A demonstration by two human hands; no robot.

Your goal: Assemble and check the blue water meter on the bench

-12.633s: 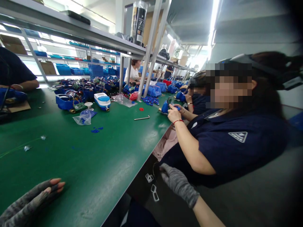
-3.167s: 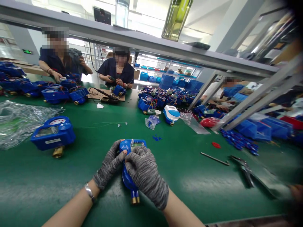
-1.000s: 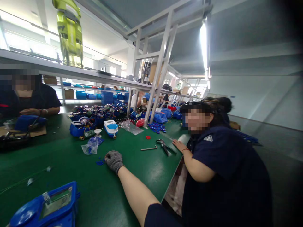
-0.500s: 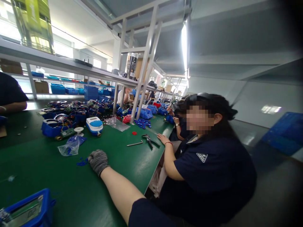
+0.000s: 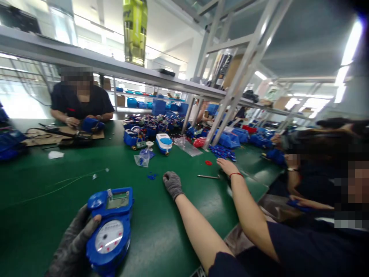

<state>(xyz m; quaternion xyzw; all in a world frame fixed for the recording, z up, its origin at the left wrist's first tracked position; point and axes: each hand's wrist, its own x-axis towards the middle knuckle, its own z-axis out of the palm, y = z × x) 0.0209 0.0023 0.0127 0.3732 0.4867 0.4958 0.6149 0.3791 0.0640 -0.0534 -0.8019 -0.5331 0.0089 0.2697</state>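
Note:
A blue water meter (image 5: pixel 111 231) with a round white dial and a small display is at the lower left, tilted toward me. My left hand (image 5: pixel 76 238), in a grey glove with a bare thumb tip, grips its left side, the thumb on the rim beside the dial. Further off, my right hand (image 5: pixel 173 184), also gloved, rests on the green tabletop with its fingers curled in; whatever they may hold is hidden. Several small blue parts (image 5: pixel 151 176) lie just left of it. Behind these is a clear plastic bag (image 5: pixel 142 158) with blue pieces inside.
A co-worker's arm (image 5: pixel 245 200) reaches onto the table at right, near a metal rod (image 5: pixel 208 177) and a red ring (image 5: pixel 208 162). A white-and-blue meter (image 5: pixel 164 144) stands before piled blue housings (image 5: pixel 150 127). Another person (image 5: pixel 82 100) sits opposite. A shelf (image 5: pixel 173 79) runs overhead.
My view has swung left, bringing my left hand and the whole water meter into sight. My right hand stays curled near the blue parts. The co-worker's hand has moved over where the pliers lay.

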